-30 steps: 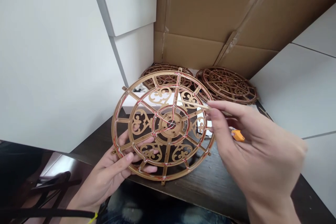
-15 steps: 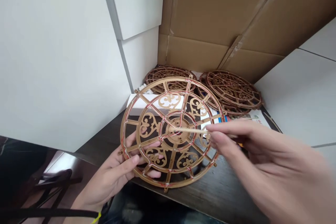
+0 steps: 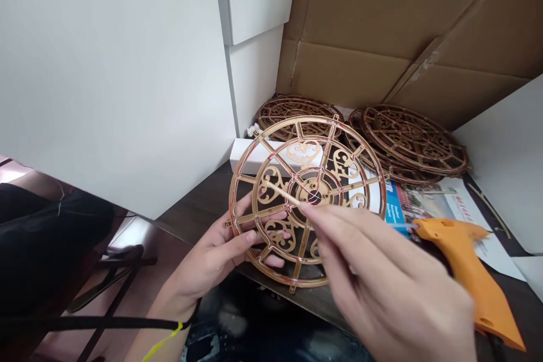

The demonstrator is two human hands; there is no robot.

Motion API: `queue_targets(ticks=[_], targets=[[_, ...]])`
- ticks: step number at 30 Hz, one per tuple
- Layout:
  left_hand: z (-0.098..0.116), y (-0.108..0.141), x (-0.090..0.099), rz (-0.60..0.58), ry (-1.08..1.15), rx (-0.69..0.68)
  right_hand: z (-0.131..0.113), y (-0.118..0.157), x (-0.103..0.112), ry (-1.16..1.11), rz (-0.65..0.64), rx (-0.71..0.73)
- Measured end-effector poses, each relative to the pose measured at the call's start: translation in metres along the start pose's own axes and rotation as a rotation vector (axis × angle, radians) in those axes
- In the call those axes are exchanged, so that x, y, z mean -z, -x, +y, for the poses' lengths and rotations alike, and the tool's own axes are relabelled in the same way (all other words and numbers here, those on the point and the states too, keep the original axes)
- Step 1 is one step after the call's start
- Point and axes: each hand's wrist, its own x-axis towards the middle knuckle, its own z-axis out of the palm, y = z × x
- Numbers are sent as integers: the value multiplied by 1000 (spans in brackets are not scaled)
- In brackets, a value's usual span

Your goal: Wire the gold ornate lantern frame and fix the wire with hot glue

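Observation:
My left hand (image 3: 237,249) grips the lower left rim of a round gold openwork frame (image 3: 301,240), thumb in front and fingers behind. Red and white wires run along the frame's rings and spokes and meet near its hub. Between the thumb and fingers of my right hand (image 3: 373,260) is a thin pale wooden stick (image 3: 282,193). Its tip lies over the scrollwork on the left side of the frame; whether it touches cannot be seen. My right hand covers the frame's lower right part.
An orange glue gun (image 3: 462,260) lies on the dark table (image 3: 182,206) at right, beside printed paper (image 3: 458,203). Stacked round frames (image 3: 416,136) and another pile (image 3: 297,107) stand behind. A white box (image 3: 241,155) sits at left; cardboard (image 3: 352,62) and white panels surround the table.
My right hand and the stick have moved left across the frame, from the hub to the left scrollwork. The view has shifted, bringing the orange glue gun into sight.

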Motion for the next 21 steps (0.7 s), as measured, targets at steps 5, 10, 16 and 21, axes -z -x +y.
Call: queue_targets(ticks=[5,10,16,21], targets=[[-1,0,2,-31,-7,-14,-11,19,1,-67,-75,-21],[-1,-2,1,-73,-19,6,-9,14,9,-42,-27,-132],[1,-3,1,-35,-30,3,-6,5,-8,-110,66,-218],[2,-5,4,-71,-81,-5,-13,0,-7,-204,76,-269]])
